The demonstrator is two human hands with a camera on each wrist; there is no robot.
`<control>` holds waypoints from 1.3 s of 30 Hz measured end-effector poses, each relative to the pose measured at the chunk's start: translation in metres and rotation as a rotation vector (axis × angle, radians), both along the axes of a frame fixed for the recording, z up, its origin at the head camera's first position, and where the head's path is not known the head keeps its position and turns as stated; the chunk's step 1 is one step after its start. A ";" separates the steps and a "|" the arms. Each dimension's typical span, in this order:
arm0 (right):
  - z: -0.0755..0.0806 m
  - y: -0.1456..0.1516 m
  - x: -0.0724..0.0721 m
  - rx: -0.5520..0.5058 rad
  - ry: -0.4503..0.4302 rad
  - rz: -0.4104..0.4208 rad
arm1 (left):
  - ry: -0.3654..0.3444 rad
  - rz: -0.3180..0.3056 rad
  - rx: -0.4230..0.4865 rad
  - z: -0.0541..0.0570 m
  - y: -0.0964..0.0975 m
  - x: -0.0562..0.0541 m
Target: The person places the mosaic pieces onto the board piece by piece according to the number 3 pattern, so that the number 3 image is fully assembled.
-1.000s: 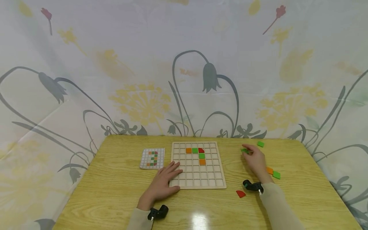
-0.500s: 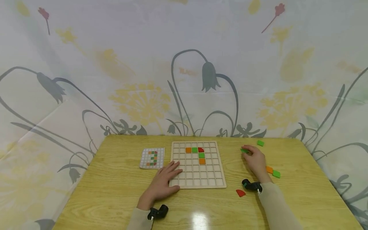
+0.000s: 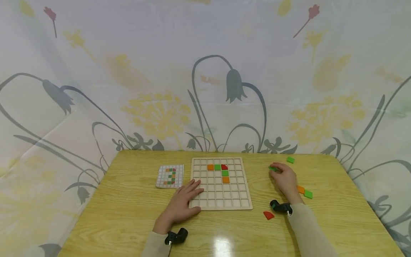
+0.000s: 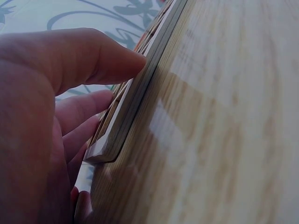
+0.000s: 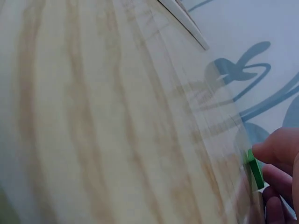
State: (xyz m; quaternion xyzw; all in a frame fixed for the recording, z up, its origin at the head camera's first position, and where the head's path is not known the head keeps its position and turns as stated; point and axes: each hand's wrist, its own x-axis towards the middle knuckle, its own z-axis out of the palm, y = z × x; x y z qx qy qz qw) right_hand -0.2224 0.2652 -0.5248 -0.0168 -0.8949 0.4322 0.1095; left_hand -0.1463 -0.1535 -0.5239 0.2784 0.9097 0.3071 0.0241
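Note:
A wooden grid board (image 3: 212,195) lies mid-table; orange, green and red tiles sit in some of its upper squares. My left hand (image 3: 183,201) rests on the board's left side with fingers spread. In the left wrist view, the thumb (image 4: 117,63) touches the board's edge (image 4: 135,95). To the right of the board, my right hand (image 3: 285,180) pinches a green square tile (image 3: 273,168) between thumb and fingers. The right wrist view shows that green tile (image 5: 255,170) held tilted at the fingertips. Part of the tile is hidden by the fingers.
Left of the board lies a pattern card (image 3: 162,176) with a coloured grid. Loose pieces lie on the right: a green tile (image 3: 290,160) at the back, an orange tile (image 3: 300,189) touching another green tile (image 3: 308,194), and a red quarter-circle piece (image 3: 268,215) nearer the front.
The right hand's fingers have shifted slightly around the green tile, which stays at nearly the same spot. My left hand has not visibly moved on the board.

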 end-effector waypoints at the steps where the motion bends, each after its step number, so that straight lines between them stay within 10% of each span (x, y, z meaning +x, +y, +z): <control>1: 0.001 0.000 0.001 -0.011 -0.007 -0.009 | 0.003 0.001 -0.004 0.000 0.000 0.000; 39: -0.004 0.004 0.000 0.061 0.041 -0.007 | 0.008 0.003 -0.011 -0.002 -0.001 -0.001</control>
